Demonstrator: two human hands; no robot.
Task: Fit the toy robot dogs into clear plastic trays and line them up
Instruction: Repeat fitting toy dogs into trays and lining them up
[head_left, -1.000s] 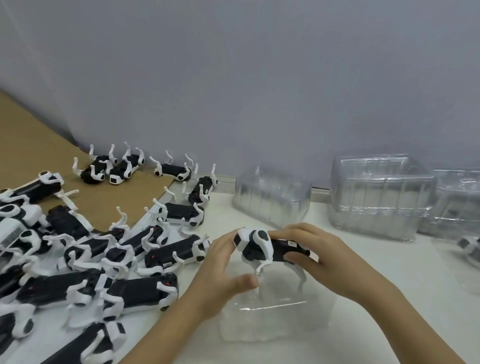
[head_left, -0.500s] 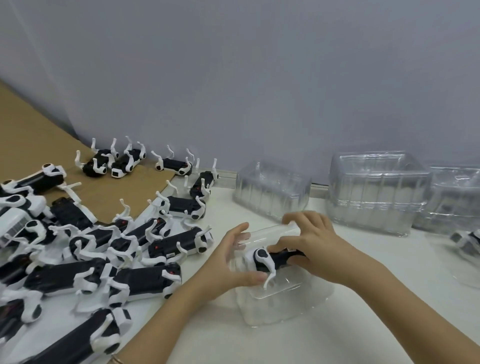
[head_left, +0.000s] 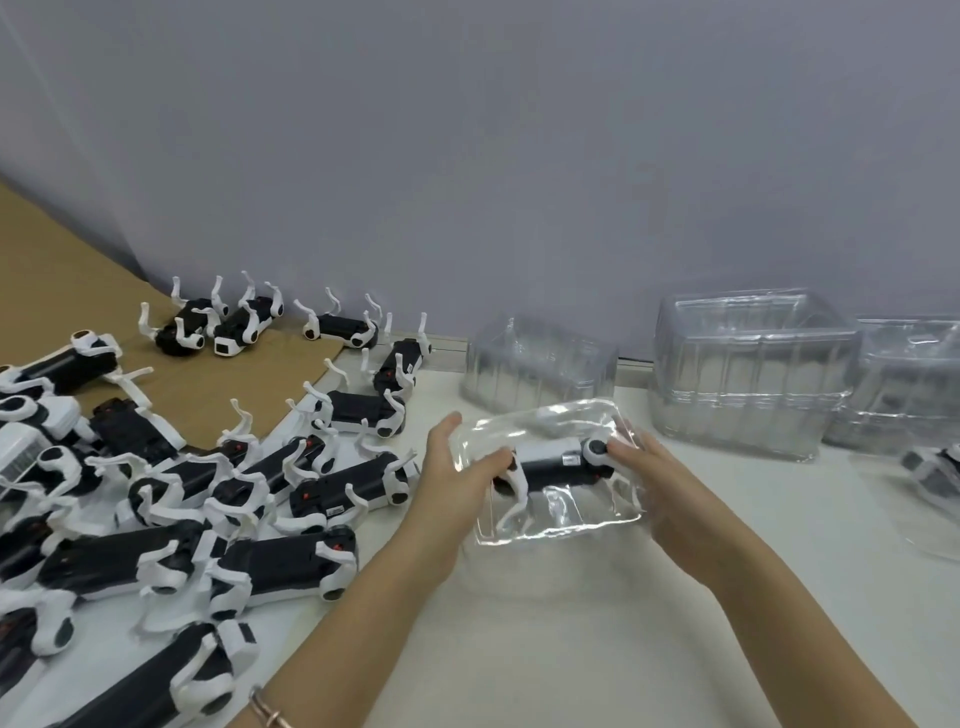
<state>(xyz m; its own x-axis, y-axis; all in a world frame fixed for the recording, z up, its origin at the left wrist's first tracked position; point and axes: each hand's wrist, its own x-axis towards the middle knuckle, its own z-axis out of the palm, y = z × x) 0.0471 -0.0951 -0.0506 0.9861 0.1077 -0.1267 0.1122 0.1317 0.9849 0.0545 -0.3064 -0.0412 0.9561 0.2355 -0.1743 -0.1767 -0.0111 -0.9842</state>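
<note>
Currently one toy dog (head_left: 556, 465) lies inside the clear tray (head_left: 563, 522), which I hold tilted, off the surface (head_left: 571, 639). Whether the dog is fully seated in the moulding I cannot tell, because glare on the plastic hides the fit.

Progress, as I judge it, is early. A large heap of loose dogs (head_left: 208, 493) lies to my left, partly on brown cardboard (head_left: 78, 291), and none of them is in a tray. One packed dog (head_left: 935, 470) lies at the far right edge, so the line is barely begun. Stacks of empty trays (head_left: 753, 374) stand along the wall.

My left hand (head_left: 447, 488) grips the tray's left end. The thumb presses the front beside the dog's leg, and the other fingers (head_left: 445, 425) are nearly straight behind the plastic. My right hand (head_left: 662, 488) clasps the right end, its fingers (head_left: 623, 446) curled close over the dog's hip joint.
</note>
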